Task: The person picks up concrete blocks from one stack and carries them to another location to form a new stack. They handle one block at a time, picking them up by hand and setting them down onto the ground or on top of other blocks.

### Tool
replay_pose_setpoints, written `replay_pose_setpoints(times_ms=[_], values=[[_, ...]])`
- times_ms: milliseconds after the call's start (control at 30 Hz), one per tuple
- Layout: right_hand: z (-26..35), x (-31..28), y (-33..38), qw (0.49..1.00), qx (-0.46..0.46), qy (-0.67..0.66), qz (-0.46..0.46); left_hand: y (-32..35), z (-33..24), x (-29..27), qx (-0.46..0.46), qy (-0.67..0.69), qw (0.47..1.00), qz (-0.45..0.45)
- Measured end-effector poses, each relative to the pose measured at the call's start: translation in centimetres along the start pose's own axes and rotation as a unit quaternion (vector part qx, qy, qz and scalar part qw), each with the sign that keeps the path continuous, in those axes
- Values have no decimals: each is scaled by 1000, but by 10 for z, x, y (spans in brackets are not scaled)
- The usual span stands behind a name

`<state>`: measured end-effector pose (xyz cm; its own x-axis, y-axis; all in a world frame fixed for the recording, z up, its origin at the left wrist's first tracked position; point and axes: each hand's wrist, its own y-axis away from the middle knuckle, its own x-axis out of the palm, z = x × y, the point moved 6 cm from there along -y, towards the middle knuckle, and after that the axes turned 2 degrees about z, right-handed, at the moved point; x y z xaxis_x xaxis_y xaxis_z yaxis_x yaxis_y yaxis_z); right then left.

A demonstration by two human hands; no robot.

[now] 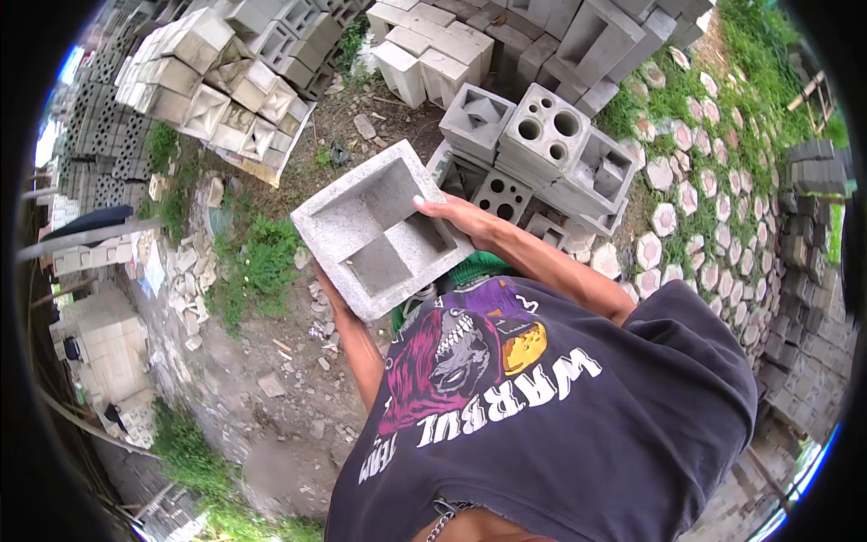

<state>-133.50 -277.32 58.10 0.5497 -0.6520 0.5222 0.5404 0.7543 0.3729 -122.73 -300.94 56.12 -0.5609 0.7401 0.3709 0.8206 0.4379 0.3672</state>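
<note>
- Nearest, from 4 to 6 o'clock, is the person's dark shirt [623, 425], with a skull-like figure, patches of purple and yellow, and big white lettering that stands upside down in this view; a metal chain [440, 527] hangs at the neck, at 6 o'clock.
- Just off centre toward 10 o'clock is the grey block [384, 233], held in front of the body, tilted, its open recess turned up toward the head.
- The right hand [462, 219] grips the block's edge at the block's 2 o'clock, thumb hooked over the rim; this probably steadies the block against tipping.
- The left hand [329, 287] goes behind the block at its 8 o'clock. Most of it is hidden, so I cannot tell how its fingers sit; it seems to bear weight from underneath.
- Beyond, at 1 o'clock, is a stack of hollow blocks [519, 164], one with round holes facing up; lying close against one another likely keeps them stable.
- Toward 9 o'clock are weeds [262, 275] and pale rubble [188, 282].
- Toward 2 o'clock, hexagonal pavers [686, 197] sit apart in grass.
- Farther off, pale blocks [212, 99] are piled at 10 o'clock, and more masonry [813, 361] rises at 3 to 4 o'clock; I can make out no writing on either.
</note>
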Motion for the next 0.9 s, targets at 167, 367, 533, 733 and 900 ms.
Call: replay_pose_setpoints(times_ms=[167,367,533,733,900], values=[[9,-44,-51,972,-77,-101,-197,-147,-19,94,-106,-114,964,216],[-1,-67,-86,838,-45,-50,-541,-257,-7,157,-208,-196,881,378],[-32,-59,-139,723,29,-99,-683,-337,43,157,-332,-241,806,426],[-91,-67,-162,657,89,-202,-721,-380,92,129,-300,-555,544,553],[-148,-116,-188,645,103,-214,-726,-401,149,151,-181,-680,353,617]])
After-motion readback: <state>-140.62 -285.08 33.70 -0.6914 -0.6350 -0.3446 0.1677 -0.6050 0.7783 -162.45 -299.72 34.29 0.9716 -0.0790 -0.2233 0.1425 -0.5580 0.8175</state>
